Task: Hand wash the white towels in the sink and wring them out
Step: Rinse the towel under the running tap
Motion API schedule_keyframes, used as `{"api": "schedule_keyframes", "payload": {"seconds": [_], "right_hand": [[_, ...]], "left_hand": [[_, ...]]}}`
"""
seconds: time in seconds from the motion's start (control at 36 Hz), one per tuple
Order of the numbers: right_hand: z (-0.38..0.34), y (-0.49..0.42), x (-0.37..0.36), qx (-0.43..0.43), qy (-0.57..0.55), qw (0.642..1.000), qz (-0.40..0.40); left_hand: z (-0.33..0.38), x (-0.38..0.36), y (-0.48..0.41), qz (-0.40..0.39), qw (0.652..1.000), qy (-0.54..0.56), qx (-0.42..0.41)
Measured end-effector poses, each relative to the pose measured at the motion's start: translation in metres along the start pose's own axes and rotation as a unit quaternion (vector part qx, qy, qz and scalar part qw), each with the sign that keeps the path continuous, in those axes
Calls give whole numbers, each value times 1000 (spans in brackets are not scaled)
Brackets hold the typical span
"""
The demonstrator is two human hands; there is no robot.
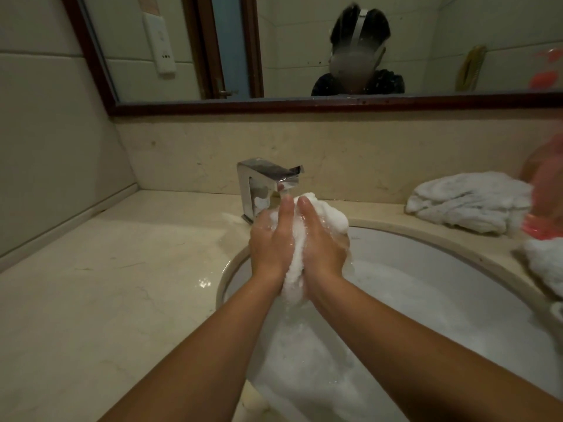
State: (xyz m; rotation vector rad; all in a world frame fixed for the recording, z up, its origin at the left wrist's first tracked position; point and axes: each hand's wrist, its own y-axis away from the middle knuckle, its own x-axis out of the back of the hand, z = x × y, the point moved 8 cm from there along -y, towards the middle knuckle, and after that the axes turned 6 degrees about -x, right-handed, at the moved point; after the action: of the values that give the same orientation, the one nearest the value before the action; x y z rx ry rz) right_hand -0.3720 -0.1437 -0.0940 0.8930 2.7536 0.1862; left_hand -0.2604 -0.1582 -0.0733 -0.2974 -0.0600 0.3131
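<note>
Left grip [274, 239] & right grip [323, 242] both squeezing wet white towel [297, 263] btwn them, faucet [262, 184] just past the grips, sink [420, 248] below.

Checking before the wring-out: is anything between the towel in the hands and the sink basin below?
Nothing visible. The towel, squeezed between the left hand and right hand, hangs directly over the sink, with only open air down to the soapy water. The faucet stands behind the hands, not below them.
</note>
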Motion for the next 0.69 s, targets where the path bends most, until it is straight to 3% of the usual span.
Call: {"api": "schedule_keyframes", "payload": {"seconds": [0.19, 0.39, 0.5, 0.61, 0.69], "right_hand": [[-6, -8, 16, -56, -51, 997, -23], [-10, -15, 11, -7, -35, 996, -85], [-16, -10, -1, 36, -4, 991, -128], [-8, -8, -2, 6, 42, 989, -143], [-7, -8, -4, 9, 91, 983, -157]], "left_hand": [[7, 6, -2, 35, 999, -28, -1], [1, 8, -8, 35, 993, -98, 47], [-3, 14, -14, 62, 994, -2, 86], [-19, 27, -20, 89, 982, 67, 152], [-31, 22, -17, 53, 967, 151, 197]]}}
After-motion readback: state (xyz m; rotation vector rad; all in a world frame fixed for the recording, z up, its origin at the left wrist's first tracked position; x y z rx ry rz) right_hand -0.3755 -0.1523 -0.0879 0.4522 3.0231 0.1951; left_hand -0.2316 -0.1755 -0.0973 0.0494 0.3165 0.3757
